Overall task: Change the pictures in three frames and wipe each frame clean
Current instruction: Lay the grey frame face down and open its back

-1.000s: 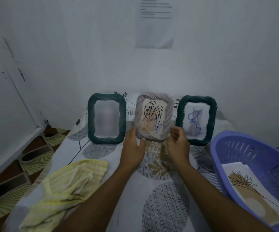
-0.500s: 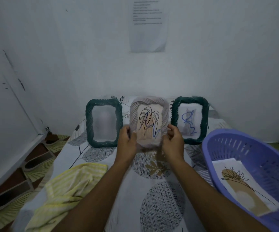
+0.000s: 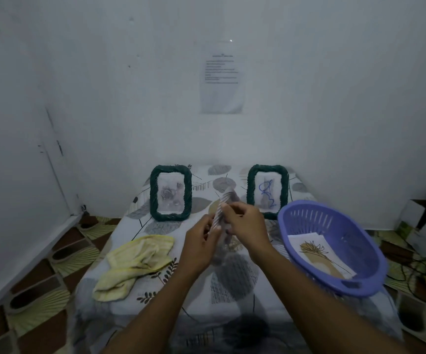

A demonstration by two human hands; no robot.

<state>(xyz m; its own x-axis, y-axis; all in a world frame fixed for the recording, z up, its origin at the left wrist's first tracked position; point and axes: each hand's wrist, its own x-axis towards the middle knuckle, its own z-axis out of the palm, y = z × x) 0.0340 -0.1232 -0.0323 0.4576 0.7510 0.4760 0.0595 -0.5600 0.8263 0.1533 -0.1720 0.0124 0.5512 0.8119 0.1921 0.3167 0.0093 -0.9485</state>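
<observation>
Both left hand [image 3: 198,241] and right hand [image 3: 245,226] pinch the blurred grey frame [image 3: 225,198] — edge-on; face hidden.

The worktop [image 3: 155,310], draped in a white cloth printed with grey and tan leaves, has its far end against the white wall. At that end a dark green cord-wound picture frame [image 3: 171,192] holding a pale rose picture stands upright on the left, and a second dark green cord-wound frame [image 3: 267,190], its picture marked with a blue scribble, stands upright on the right, well apart from the first. A crumpled pale yellow cloth [image 3: 135,261] lies on the near left part, and a round purple plastic basket [image 3: 316,221] with slotted walls sits on the right side, just in front of the second frame.
</observation>
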